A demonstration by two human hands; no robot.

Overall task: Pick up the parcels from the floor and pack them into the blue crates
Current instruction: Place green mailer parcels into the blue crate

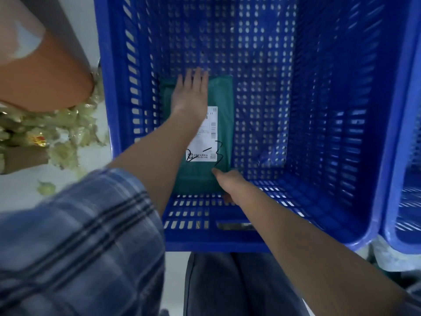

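A flat green parcel (pixel 222 106) with a white shipping label (pixel 206 142) lies on the bottom of a large blue perforated crate (pixel 307 110), against its left wall. My left hand (pixel 191 92) rests flat on the parcel's far end, fingers spread. My right hand (pixel 229 181) grips the parcel's near right corner, thumb on top and fingers hidden beneath. Black handwriting runs across the label and the green wrap.
A second blue crate (pixel 407 167) stands close on the right. At the left, a brown cardboard box (pixel 45 71) and a heap of pale yellow-green crumpled wrapping (pixel 63 131) lie on the white floor. My legs (pixel 227 286) are right at the crate's near edge.
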